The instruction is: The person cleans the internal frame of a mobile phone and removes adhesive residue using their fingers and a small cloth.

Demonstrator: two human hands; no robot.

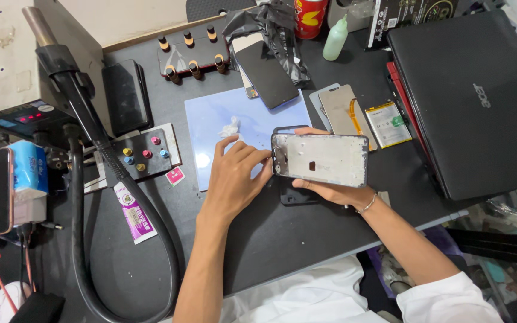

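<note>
- Head view, phone frame (324, 158): bare silver middle shell, lying flat side up, held above the dark surface (270, 239) just right of the pale blue mat (222, 119). No screen, battery or board sits in it, so stripping looks done.
- Right hand (336, 191): under the frame, fingers curled round its lower edge, carrying it.
- Left hand (234, 179): fingertips pinched at the frame's left short edge; whether they grip anything small cannot be told. Judged as edge cleaning or picking, still in progress.
- Removed parts: dark screen (267, 75) resting at the mat's top; grey back plate (339, 110) and battery (387, 124) to the right, well apart from the frame. Refitting not begun.
- White wad (230, 127) on the mat, near the left hand.
- Also present: closed laptop (474, 101), green bottle (335, 39), hot-air hose (79, 239).
</note>
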